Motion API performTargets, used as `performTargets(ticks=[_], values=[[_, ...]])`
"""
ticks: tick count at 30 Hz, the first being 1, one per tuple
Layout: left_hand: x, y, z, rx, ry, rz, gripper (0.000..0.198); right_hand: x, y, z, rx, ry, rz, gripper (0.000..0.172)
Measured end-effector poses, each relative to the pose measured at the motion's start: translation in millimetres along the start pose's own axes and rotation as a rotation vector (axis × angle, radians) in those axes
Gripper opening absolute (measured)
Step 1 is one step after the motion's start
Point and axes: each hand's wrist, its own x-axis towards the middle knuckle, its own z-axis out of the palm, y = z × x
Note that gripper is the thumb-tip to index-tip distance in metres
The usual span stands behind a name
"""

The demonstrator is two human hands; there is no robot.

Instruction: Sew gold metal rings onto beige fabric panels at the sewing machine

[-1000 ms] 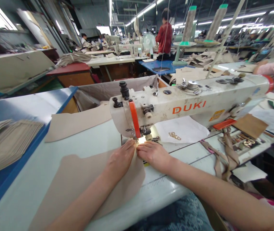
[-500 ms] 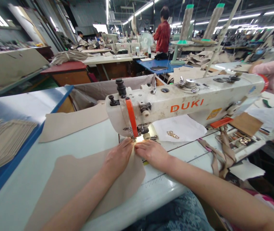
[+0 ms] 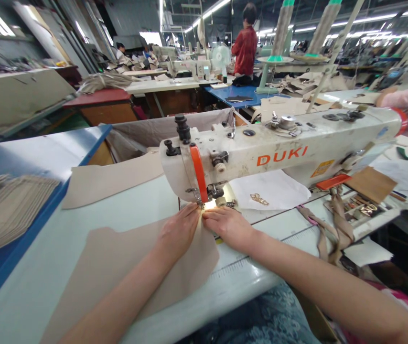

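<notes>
Left fingers [image 3: 192, 213] press flat and outstretched on the beige fabric piece [image 3: 118, 267], which lies on the surface [image 3: 135, 208]. Right fingers [image 3: 210, 218] curl at its edge; I cannot tell if they pinch it. This close under the sewing machine [image 3: 279, 153], a slip could nick a fingertip or skew the seam. Glare hides the needle.

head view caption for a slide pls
Left hand and right hand press beige fabric flat at the sewing machine.

Left hand [image 3: 178, 229] and right hand [image 3: 230, 228] bare, both forearms uncovered as far as they show, dusty-blue garment [image 3: 261, 320] with a lacy pattern across the lap, sliver of pink cloth [image 3: 406, 297] under the right arm, blurred
</notes>
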Motion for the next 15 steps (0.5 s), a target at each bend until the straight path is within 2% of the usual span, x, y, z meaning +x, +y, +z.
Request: performTargets(ticks=[10,15], values=[[4,0,-0.7,-0.035,-0.02,-0.038,0.032,1,3,1,0.012,0.026,-0.005,0.009],[-10,4,-4.5,-0.092,0.06,-0.083,0.031,-2,-7,-2,0.012,0.0,-0.059,0.008]])
